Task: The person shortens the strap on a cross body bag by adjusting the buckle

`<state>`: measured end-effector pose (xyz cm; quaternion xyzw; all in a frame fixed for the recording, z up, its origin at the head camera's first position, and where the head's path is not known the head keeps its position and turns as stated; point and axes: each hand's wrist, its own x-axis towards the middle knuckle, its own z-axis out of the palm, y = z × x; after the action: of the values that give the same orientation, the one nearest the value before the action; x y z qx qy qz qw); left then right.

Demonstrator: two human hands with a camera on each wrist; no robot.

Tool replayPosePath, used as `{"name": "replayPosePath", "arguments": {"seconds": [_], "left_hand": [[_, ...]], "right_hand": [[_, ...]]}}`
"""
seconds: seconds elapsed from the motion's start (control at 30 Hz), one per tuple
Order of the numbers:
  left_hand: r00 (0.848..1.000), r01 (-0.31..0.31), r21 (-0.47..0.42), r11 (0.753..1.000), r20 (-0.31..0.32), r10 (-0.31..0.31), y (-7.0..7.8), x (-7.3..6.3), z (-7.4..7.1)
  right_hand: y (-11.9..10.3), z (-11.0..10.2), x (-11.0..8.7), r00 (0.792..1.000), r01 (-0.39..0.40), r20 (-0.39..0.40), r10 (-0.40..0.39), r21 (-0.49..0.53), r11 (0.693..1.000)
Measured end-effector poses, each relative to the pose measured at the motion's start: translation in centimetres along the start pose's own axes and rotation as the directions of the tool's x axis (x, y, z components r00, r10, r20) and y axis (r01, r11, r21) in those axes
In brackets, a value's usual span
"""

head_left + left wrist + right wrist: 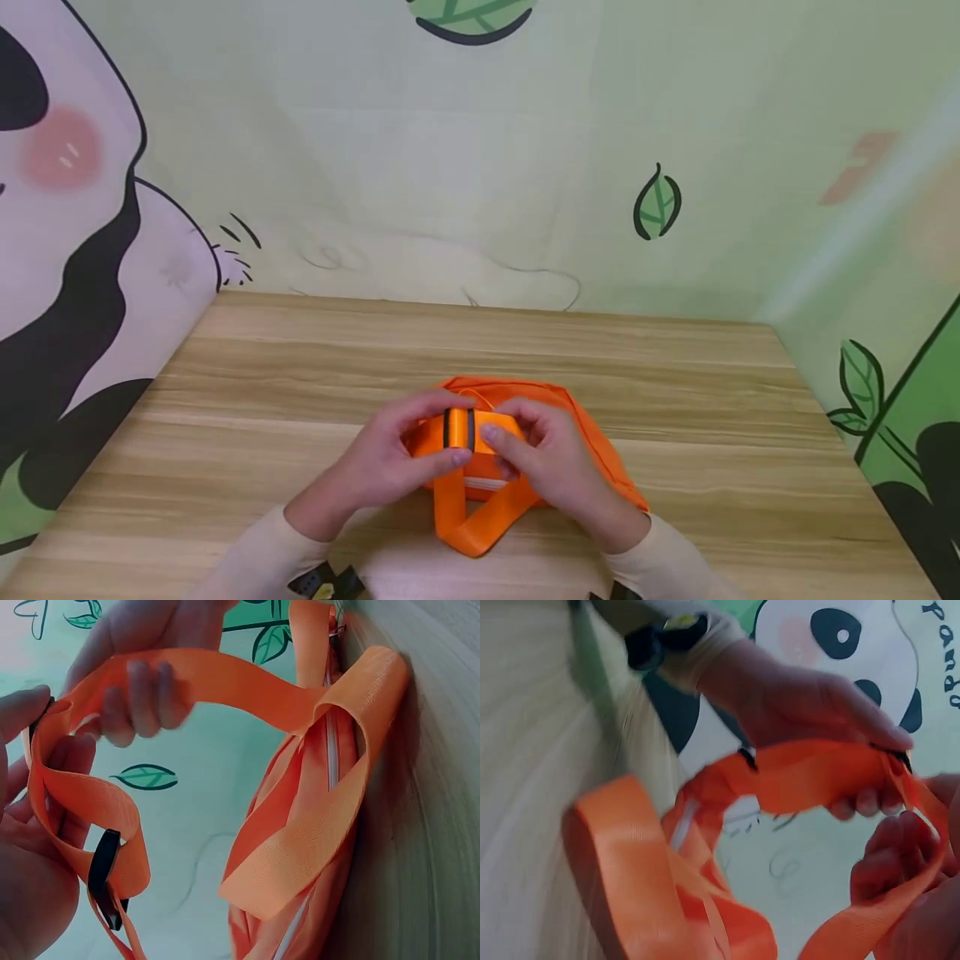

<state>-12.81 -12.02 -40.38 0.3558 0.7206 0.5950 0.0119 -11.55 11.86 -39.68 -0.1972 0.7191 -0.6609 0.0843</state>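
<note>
Webbing, a broad bright orange strap, is held up between two hands in front of an orange bag that lies on the desk. The left hand pinches a folded part of it, thumb at the near edge and fingers at the far one, the gap between them filled by the strap. The right hand grips the same strap just beside it, its thumb pressed on the orange face and its fingers curled round behind. Two black bars cross the folded part between the hands, and the left wrist view shows a black slider threaded on a loop near the left palm. Below the hands a slack length of strap hangs in a V before the bag, whose pale zip shows through the opening. Pale sleeves cover both forearms, with a dark device at the left wrist. Behind the desk stands a pale green wall with a painted leaf and, on the left, a panda.
</note>
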Motion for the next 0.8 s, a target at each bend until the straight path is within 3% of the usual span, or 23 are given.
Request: {"name": "replayPosePath", "arguments": {"seconds": [0.13, 0.33, 0.6, 0.8], "left_hand": [[1.000, 0.026, 0.026, 0.999, -0.017, -0.026, 0.0, -0.1, -0.2], [0.999, 0.038, 0.136, 0.990, -0.010, -0.037, 0.0, -0.2, -0.5], [0.989, 0.150, 0.064, 0.987, -0.007, -0.149, 0.5, -0.1, -0.4], [0.989, 0.146, 0.056, 0.988, 0.028, -0.147, 0.8, 0.0, -0.6]], "right_hand": [[0.1, -0.7, 0.0, 1.000, -0.016, -0.018, 0.014, -0.091, 0.996], [0.2, -1.6, 0.0, 0.996, -0.085, 0.028, 0.087, -0.092, 0.992], [0.6, -1.0, 0.3, 0.999, 0.015, 0.044, -0.013, -0.043, 0.999], [0.5, -0.7, 0.2, 0.999, -0.002, 0.052, 0.002, -0.005, 1.000]]}}
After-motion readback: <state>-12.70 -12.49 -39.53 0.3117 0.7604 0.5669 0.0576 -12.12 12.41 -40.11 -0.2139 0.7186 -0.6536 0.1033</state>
